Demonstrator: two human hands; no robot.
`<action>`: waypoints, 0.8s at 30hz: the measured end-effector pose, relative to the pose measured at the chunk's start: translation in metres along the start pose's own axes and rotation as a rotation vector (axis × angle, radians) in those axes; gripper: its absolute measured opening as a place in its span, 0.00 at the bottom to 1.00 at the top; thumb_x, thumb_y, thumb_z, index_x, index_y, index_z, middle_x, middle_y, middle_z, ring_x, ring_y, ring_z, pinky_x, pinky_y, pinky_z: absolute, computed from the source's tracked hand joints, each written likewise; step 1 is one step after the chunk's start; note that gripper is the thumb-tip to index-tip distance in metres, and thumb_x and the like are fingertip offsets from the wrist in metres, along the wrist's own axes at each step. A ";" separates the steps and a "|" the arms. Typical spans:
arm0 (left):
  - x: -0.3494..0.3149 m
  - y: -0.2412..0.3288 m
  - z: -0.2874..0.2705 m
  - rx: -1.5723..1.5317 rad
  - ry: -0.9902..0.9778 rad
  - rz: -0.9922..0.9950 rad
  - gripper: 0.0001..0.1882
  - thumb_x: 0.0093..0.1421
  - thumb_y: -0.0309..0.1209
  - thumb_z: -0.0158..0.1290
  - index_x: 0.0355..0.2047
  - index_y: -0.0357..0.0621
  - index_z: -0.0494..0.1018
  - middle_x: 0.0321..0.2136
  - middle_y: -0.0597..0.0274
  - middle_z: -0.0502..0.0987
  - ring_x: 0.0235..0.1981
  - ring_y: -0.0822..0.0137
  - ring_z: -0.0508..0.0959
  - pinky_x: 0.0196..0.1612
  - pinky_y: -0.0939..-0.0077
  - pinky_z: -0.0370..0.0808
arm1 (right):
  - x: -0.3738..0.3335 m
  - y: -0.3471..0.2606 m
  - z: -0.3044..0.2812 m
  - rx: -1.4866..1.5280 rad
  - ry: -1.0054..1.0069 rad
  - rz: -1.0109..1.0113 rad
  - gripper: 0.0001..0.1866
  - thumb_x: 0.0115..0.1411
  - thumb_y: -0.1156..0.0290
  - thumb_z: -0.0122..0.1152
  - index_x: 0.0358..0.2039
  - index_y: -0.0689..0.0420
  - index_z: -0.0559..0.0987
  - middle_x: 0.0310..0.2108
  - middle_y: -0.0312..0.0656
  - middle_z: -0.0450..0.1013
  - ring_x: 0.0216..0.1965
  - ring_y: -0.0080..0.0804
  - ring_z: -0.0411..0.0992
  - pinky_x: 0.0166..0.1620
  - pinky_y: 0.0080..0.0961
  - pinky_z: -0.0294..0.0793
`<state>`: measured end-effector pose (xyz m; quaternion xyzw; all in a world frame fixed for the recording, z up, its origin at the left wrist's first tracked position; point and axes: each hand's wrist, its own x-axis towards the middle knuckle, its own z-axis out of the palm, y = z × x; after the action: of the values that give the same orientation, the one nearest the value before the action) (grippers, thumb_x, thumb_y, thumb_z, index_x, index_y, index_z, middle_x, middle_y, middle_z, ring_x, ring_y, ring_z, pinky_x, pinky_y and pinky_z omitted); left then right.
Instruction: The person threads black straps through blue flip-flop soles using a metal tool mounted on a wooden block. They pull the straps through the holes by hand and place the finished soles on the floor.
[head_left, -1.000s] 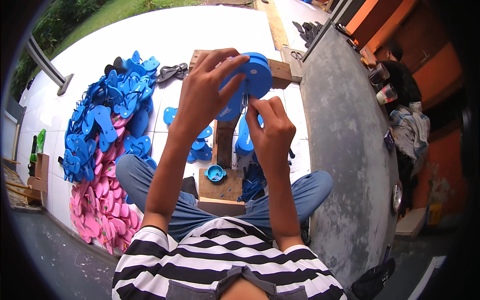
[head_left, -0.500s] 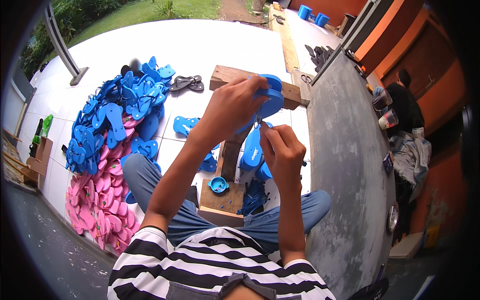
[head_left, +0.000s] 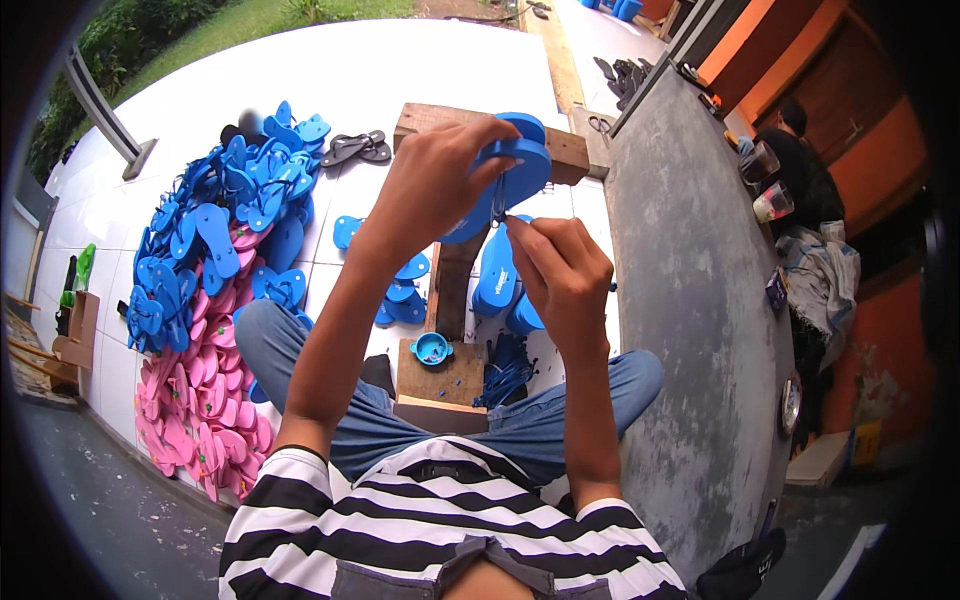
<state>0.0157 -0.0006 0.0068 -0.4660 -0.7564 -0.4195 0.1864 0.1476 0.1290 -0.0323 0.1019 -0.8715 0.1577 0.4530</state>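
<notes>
My left hand (head_left: 437, 178) is wrapped around a pair of blue flip-flop soles (head_left: 522, 172), held up in front of the wooden stand. One sole sits behind the other, and both are tilted. Just below them, my right hand (head_left: 560, 265) pinches the end of a thin, looped metal tool (head_left: 498, 208). The tool's upper part lies against the underside of the near sole; its tip is too small to make out. Under my hands stands the wooden stand (head_left: 462, 285), with a beam (head_left: 570, 155) across its top. A small turquoise bowl (head_left: 432, 348) with bits in it rests on the stand's base.
A heap of blue flip-flops (head_left: 215, 235) and pink flip-flops (head_left: 205, 400) lies to my left. Blue soles (head_left: 495, 275) and a bundle of blue straps (head_left: 508, 370) lie near the stand. Black flip-flops (head_left: 357, 148) lie beyond. A person (head_left: 810, 170) sits at the right.
My hands and the soles sit slightly lower and further left in the picture, as does the surrounding scene. The metal tool shows more of its length below the sole.
</notes>
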 end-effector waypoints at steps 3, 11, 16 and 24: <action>-0.003 -0.002 0.002 0.003 0.009 -0.003 0.13 0.59 0.33 0.60 0.44 0.45 0.75 0.33 0.52 0.82 0.31 0.56 0.84 0.34 0.66 0.78 | -0.003 -0.005 -0.001 -0.004 0.011 0.013 0.12 0.50 0.81 0.70 0.37 0.59 0.83 0.28 0.38 0.73 0.28 0.32 0.72 0.30 0.28 0.72; -0.006 -0.013 0.005 -0.142 0.020 -0.071 0.14 0.61 0.33 0.59 0.45 0.42 0.74 0.32 0.52 0.83 0.30 0.62 0.84 0.32 0.72 0.78 | 0.002 -0.001 0.002 -0.066 0.013 0.006 0.13 0.49 0.79 0.70 0.37 0.58 0.83 0.29 0.37 0.73 0.30 0.32 0.72 0.31 0.29 0.73; -0.011 -0.015 0.012 -0.221 0.017 -0.085 0.13 0.62 0.31 0.58 0.46 0.42 0.74 0.34 0.51 0.83 0.33 0.64 0.84 0.32 0.74 0.78 | 0.000 0.001 -0.003 -0.057 -0.025 -0.033 0.12 0.49 0.78 0.69 0.36 0.57 0.83 0.29 0.36 0.73 0.31 0.32 0.72 0.30 0.28 0.74; -0.012 -0.016 0.007 -0.310 0.023 -0.145 0.13 0.61 0.29 0.59 0.46 0.41 0.74 0.34 0.58 0.83 0.34 0.69 0.83 0.34 0.75 0.77 | 0.001 0.003 -0.001 -0.099 -0.028 -0.046 0.13 0.47 0.77 0.69 0.36 0.56 0.83 0.30 0.34 0.72 0.31 0.30 0.72 0.29 0.27 0.76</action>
<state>0.0086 -0.0055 -0.0127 -0.4286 -0.7120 -0.5489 0.0903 0.1470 0.1322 -0.0314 0.1014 -0.8819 0.1025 0.4488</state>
